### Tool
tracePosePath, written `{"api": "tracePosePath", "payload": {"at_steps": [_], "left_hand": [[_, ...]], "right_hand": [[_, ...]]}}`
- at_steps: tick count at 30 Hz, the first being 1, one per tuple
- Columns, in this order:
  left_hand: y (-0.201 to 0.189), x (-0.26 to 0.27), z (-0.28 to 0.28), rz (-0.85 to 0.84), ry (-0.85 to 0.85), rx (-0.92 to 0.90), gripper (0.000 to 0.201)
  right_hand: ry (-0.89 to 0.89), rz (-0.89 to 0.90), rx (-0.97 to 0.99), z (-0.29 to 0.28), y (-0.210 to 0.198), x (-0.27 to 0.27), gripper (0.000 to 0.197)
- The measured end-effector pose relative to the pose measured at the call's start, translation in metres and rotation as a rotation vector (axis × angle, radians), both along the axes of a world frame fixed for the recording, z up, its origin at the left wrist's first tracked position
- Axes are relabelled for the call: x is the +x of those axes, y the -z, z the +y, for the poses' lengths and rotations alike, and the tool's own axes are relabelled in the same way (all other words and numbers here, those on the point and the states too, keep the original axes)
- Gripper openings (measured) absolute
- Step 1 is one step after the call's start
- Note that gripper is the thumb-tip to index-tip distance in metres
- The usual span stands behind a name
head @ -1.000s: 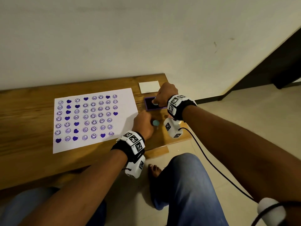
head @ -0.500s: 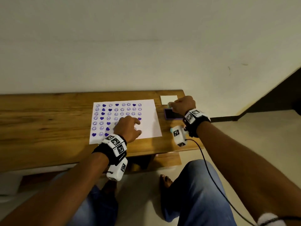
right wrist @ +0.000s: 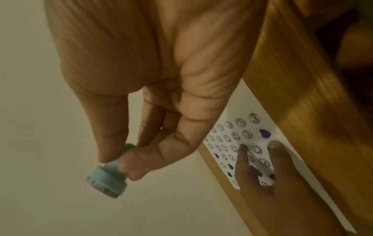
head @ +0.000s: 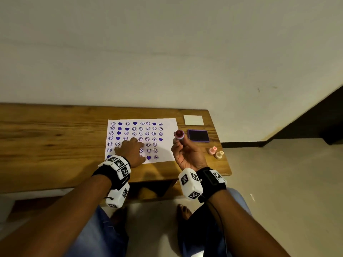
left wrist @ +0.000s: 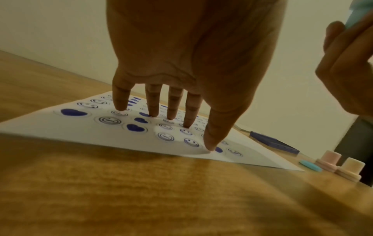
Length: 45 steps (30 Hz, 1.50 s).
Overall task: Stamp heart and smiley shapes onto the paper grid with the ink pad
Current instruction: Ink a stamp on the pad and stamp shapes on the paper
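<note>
A white paper grid [head: 168, 127] [left wrist: 50, 124] [right wrist: 268, 126] lies on the wooden table, printed with purple smileys and hearts. My left hand [head: 130, 151] [left wrist: 181, 63] [right wrist: 268, 175] rests on it, straight fingers spread and tips pressing the sheet. My right hand [head: 185, 154] [right wrist: 141, 95] holds a small teal stamp [head: 179, 134] [right wrist: 108, 180] between thumb and fingers, lifted above the paper's right edge with its inked face turned up. The purple ink pad [head: 198, 135] [left wrist: 274, 143] lies open to the right of the paper.
A white lid or card [head: 193, 120] sits behind the ink pad. A pink stamp [head: 212, 150] [left wrist: 329, 159] and a tan stamp [head: 219, 154] [left wrist: 351, 167] stand near the table's right edge, beside a teal cap [left wrist: 310, 165]. Beyond the edge is tiled floor.
My right hand left the ink pad and lifted the stamp up with its face turned to me. My left hand stays on the paper. The head view shifted.
</note>
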State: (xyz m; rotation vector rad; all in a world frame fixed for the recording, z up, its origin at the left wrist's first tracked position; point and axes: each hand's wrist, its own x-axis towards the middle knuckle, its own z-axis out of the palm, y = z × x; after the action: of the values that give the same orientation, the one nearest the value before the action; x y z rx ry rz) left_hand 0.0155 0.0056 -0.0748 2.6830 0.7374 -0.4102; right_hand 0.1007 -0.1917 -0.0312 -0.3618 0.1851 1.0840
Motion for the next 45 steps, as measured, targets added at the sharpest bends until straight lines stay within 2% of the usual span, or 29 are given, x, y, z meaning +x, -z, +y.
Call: {"api": "tracePosePath", "payload": {"at_steps": [4, 6, 7, 9, 12, 15, 17, 21, 25, 35, 45], "left_hand": [[-0.002, -0.001, -0.007, 0.010, 0.040, 0.049, 0.058], [-0.003, -0.001, -0.008, 0.021, 0.041, 0.052, 0.058], [-0.003, -0.001, -0.008, 0.025, 0.044, 0.055, 0.058], [-0.005, 0.000, -0.006, 0.017, 0.042, 0.060, 0.058], [-0.007, 0.005, -0.003, -0.033, 0.034, 0.046, 0.058], [-0.008, 0.013, -0.003, -0.037, 0.059, 0.030, 0.062], [-0.007, 0.018, -0.003, -0.026, 0.067, 0.009, 0.065], [-0.004, 0.027, -0.004, -0.008, 0.079, -0.016, 0.070], [0.003, 0.030, -0.001, 0.022, 0.064, -0.069, 0.071], [0.000, 0.037, 0.000, 0.009, 0.056, -0.093, 0.073], [0.000, 0.038, 0.000, 0.013, 0.042, -0.113, 0.073]], "right_hand": [[0.023, 0.016, 0.013, 0.003, 0.002, -0.001, 0.052], [0.045, -0.024, -0.108, 0.006, -0.001, 0.001, 0.042], [0.071, -0.093, -0.235, 0.007, -0.002, 0.003, 0.031], [0.138, -0.353, -0.581, 0.011, -0.002, 0.007, 0.011], [0.147, -0.830, -1.063, 0.017, 0.009, 0.014, 0.013], [0.060, -1.165, -1.367, 0.026, 0.022, 0.024, 0.018], [0.008, -1.282, -1.459, 0.035, 0.026, 0.027, 0.024], [-0.095, -1.453, -1.577, 0.055, 0.032, 0.027, 0.026], [-0.180, -1.538, -1.616, 0.064, 0.037, 0.029, 0.027], [-0.178, -1.548, -1.629, 0.071, 0.034, 0.032, 0.027], [-0.257, -1.558, -1.661, 0.076, 0.047, 0.034, 0.029]]}}
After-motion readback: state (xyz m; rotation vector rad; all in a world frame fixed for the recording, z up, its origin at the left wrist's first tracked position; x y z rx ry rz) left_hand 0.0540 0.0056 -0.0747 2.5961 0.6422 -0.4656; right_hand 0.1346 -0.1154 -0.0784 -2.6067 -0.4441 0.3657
